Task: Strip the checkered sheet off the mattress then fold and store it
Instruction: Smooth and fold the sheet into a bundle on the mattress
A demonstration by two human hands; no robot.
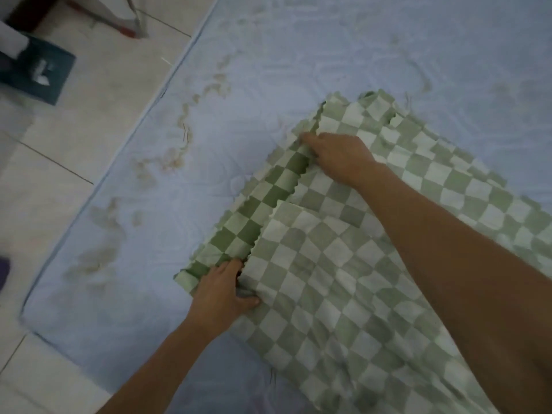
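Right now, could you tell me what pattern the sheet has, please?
The sheet shows green and pale checks, best seen in the head view.

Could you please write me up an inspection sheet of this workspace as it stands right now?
Surface: pale blue mattress, bare on its left and far parts, with brownish stains toward its left edge.
Job's things: green checkered sheet, partly folded and wrinkled, lying on the right part of the mattress.
Clutter: dark teal object on the floor at upper left; too blurred to identify.
Grippers: left hand grips the near end of the sheet's folded edge; right hand grips the same edge farther along.
Cables: nothing seen.
Surroundings: light tiled floor left of the mattress; blurred grey frame at the top.
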